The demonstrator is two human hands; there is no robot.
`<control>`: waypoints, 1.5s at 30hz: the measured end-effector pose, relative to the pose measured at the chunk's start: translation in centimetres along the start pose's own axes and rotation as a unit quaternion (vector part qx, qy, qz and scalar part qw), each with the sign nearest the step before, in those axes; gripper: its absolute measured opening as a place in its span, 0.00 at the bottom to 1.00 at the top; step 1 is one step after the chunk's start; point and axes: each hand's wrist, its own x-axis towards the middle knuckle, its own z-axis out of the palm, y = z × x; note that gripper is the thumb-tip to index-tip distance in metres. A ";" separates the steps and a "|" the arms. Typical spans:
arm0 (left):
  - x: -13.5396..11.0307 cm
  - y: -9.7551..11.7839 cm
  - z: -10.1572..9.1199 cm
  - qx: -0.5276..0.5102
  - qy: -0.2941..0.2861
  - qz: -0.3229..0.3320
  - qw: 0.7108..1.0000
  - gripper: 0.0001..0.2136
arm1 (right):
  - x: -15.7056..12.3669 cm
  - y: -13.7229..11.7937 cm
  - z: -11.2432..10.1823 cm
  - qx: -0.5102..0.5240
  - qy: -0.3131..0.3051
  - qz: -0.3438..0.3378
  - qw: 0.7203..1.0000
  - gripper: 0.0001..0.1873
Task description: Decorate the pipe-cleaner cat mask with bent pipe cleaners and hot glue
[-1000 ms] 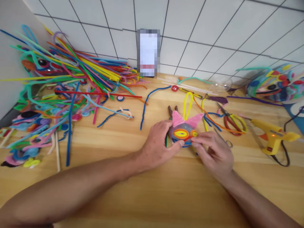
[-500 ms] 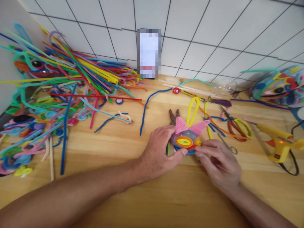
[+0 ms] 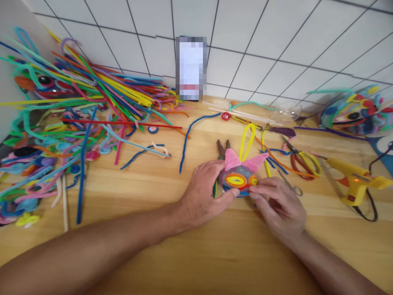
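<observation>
A small round craft figure made of pipe cleaners sits on the wooden table. It has two pink ears, a yellow loop on top and a yellow-and-orange eye. My left hand cups its left side, thumb under the front. My right hand pinches a red and yellow pipe-cleaner piece against its right side.
A big heap of coloured pipe cleaners fills the left. Pliers lie behind the figure. Red-and-yellow scissors, small scissors and a yellow glue gun lie to the right. A finished pipe-cleaner creature stands at far right, by the tiled wall.
Both hands stay on the figure with only slight shifts. The view has wobbled a little.
</observation>
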 end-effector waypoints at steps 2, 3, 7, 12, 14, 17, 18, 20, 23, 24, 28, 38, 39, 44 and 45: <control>0.0 0.0 -0.2 0.001 -0.011 -0.007 1.000 0.22 | -0.1 0.1 0.1 0.003 0.008 0.000 1.000 0.17; 0.1 0.0 -0.2 0.000 -0.016 -0.008 1.000 0.21 | -0.2 0.1 0.2 0.005 0.012 -0.002 1.000 0.18; 0.3 0.2 -0.5 -0.008 -0.026 -0.014 1.000 0.20 | -0.3 0.2 0.5 0.010 0.023 -0.002 1.000 0.18; 0.3 0.2 -0.5 -0.013 -0.030 -0.021 0.999 0.21 | -0.4 0.3 0.7 0.013 0.032 -0.002 0.999 0.16; 0.3 0.1 -0.5 -0.008 -0.027 -0.022 0.999 0.22 | -0.5 0.4 0.8 0.012 0.031 -0.003 0.999 0.16; 0.2 0.0 -0.4 -0.006 -0.026 -0.020 0.999 0.23 | -0.5 0.4 0.8 0.011 0.034 -0.004 0.999 0.16; 0.2 0.0 -0.4 -0.007 -0.027 -0.021 0.999 0.22 | -0.5 0.4 0.9 0.011 0.036 -0.004 0.999 0.16; 0.3 0.0 -0.4 -0.010 -0.029 -0.022 0.999 0.22 | -0.4 0.4 0.9 0.009 0.038 -0.005 0.999 0.15; 0.3 0.0 -0.4 -0.013 -0.026 -0.024 0.999 0.22 | -0.3 0.3 0.8 0.002 0.039 -0.005 0.999 0.14; 0.3 0.0 -0.4 -0.012 -0.027 -0.025 0.999 0.22 | -0.3 0.3 0.8 0.000 0.039 -0.006 0.999 0.14; 0.4 0.1 -0.5 -0.011 -0.030 -0.023 0.999 0.21 | -0.3 0.3 0.8 0.000 0.038 -0.008 0.999 0.15; 0.5 0.0 -0.8 -0.004 -0.032 -0.008 0.999 0.20 | -0.3 0.1 1.0 -0.013 0.028 -0.006 0.999 0.13; 0.6 0.0 -0.8 -0.004 -0.034 -0.009 0.999 0.20 | -0.3 0.0 1.0 -0.012 0.032 -0.008 0.999 0.12; 0.7 0.2 -1.1 0.000 -0.042 -0.024 0.999 0.19 | -0.2 0.0 1.1 -0.007 0.032 -0.008 0.999 0.12; 0.7 0.2 -1.1 -0.001 -0.041 -0.025 0.999 0.19 | -0.2 0.0 1.2 -0.006 0.032 -0.007 0.999 0.11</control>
